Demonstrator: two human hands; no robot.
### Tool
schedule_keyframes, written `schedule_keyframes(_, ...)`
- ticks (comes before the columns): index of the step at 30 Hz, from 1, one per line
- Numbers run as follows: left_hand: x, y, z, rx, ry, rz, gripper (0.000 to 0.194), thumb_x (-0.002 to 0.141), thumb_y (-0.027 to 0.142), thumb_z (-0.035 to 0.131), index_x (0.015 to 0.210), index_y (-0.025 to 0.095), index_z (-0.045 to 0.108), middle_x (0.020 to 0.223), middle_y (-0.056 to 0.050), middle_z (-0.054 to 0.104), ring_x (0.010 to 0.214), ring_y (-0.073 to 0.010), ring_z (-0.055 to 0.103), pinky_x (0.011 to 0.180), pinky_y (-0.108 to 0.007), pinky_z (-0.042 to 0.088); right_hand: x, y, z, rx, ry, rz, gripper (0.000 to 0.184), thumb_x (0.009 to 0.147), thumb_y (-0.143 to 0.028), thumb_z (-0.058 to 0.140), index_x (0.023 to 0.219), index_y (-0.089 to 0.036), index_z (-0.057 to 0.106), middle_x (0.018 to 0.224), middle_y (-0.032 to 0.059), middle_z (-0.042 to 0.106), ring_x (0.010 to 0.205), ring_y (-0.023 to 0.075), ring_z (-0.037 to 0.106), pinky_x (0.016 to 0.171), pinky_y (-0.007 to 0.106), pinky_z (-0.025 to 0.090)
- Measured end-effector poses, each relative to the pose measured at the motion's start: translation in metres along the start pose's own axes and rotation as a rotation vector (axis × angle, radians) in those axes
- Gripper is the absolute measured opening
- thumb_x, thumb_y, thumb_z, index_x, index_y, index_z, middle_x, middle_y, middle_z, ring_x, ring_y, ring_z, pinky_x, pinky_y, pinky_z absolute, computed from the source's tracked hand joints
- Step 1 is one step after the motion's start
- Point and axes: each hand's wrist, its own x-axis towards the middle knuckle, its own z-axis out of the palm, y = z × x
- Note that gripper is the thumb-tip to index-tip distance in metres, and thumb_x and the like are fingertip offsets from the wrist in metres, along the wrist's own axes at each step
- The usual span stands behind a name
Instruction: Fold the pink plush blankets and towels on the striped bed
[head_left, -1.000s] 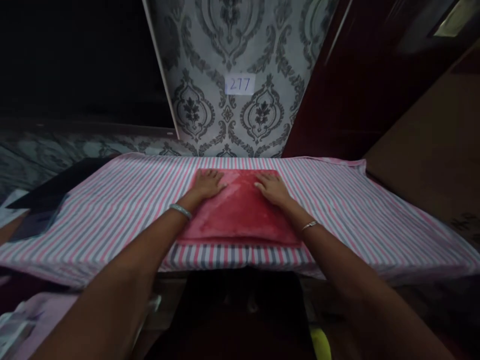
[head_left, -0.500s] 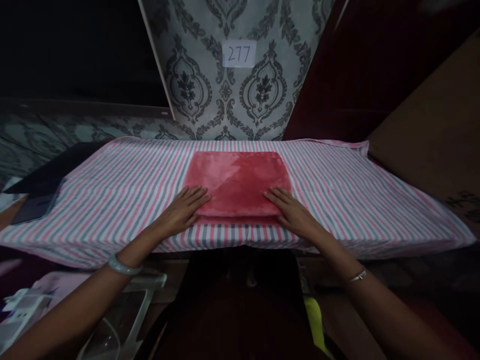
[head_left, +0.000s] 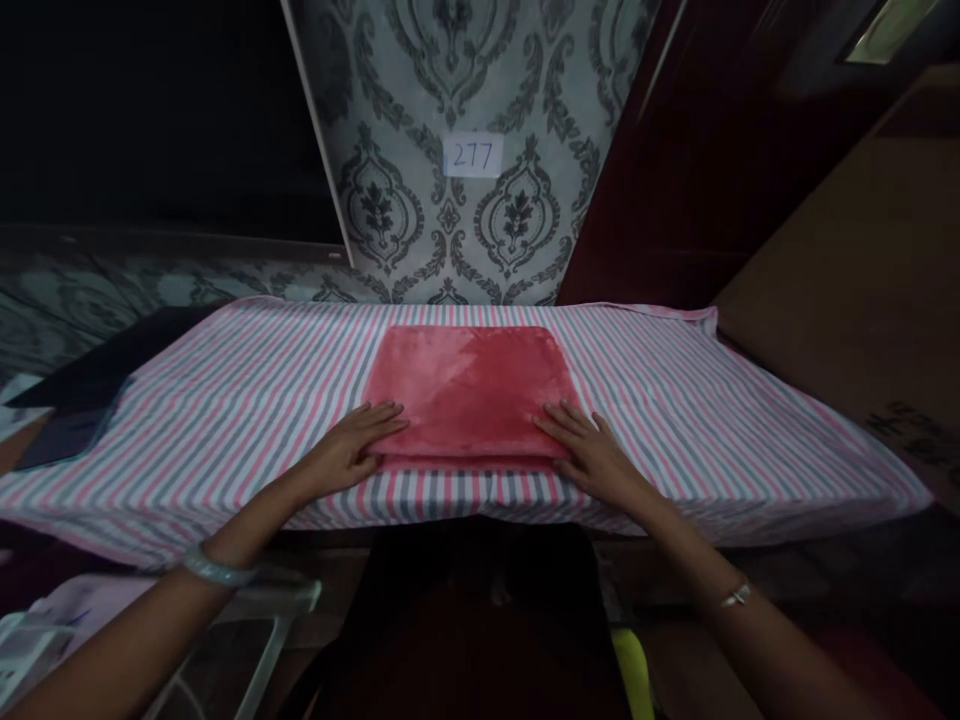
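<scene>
A folded red plush cloth lies flat near the middle of the table, its front edge showing more than one layer. At its left front corner rests my left hand, fingers stretched over the fabric. My right hand lies on the right front corner, fingers spread, part of the hand past the cloth's side edge. Neither hand grips anything. Beneath the red cloth spreads a striped tablecloth in pink, grey and white.
A dark screen stands behind on the left. Patterned wallpaper with a paper marked 277 is straight ahead. A cardboard box borders the right side. A dark flat item lies at the table's left end.
The view has tilted up, so the table sits lower in the picture. Both hands stay on the red cloth; the right fingers are spread wider. The cloth looks the same.
</scene>
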Motion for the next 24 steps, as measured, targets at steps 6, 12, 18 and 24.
schedule_keyframes(6,0.069,0.059,-0.014,0.021,0.068,-0.11,0.068,0.098,0.05,0.043,0.158,0.021,0.029,0.165,-0.011,0.028,0.154,-0.0304,0.019,0.124,-0.056,0.014,0.067,-0.021,-0.03,-0.026,0.155,0.196,0.063,0.101,-0.05,0.04,0.158,-0.024,0.033,0.163,0.0111,0.031,0.152,0.0346,0.021,0.118,0.062,0.019)
schedule_keyframes(12,0.107,0.083,0.033,0.047,-0.048,-0.074,0.073,0.091,0.062,0.053,0.155,0.03,0.038,0.166,-0.012,0.025,0.153,-0.0445,0.012,0.12,-0.071,0.011,0.101,-0.035,0.006,-0.087,0.042,0.368,0.067,0.099,-0.057,0.043,0.159,-0.029,0.031,0.167,0.01,0.02,0.152,0.0394,0.013,0.115,0.062,0.026)
schedule_keyframes(18,0.101,0.068,0.054,0.055,-0.016,-0.068,0.072,0.09,0.062,0.054,0.155,0.035,0.038,0.167,-0.009,0.025,0.153,-0.0427,0.013,0.119,-0.071,0.012,0.095,-0.028,0.026,-0.034,0.068,0.364,0.067,0.099,-0.06,0.042,0.158,-0.029,0.032,0.167,0.0094,0.02,0.152,0.0392,0.013,0.113,0.06,0.03)
schedule_keyframes(24,0.104,0.071,0.041,0.052,-0.069,-0.088,0.071,0.091,0.062,0.054,0.154,0.032,0.039,0.166,-0.011,0.027,0.153,-0.0423,0.014,0.118,-0.071,0.014,0.1,-0.032,0.015,-0.023,0.044,0.382,0.067,0.099,-0.06,0.042,0.158,-0.03,0.032,0.167,0.0084,0.021,0.152,0.039,0.013,0.115,0.061,0.026)
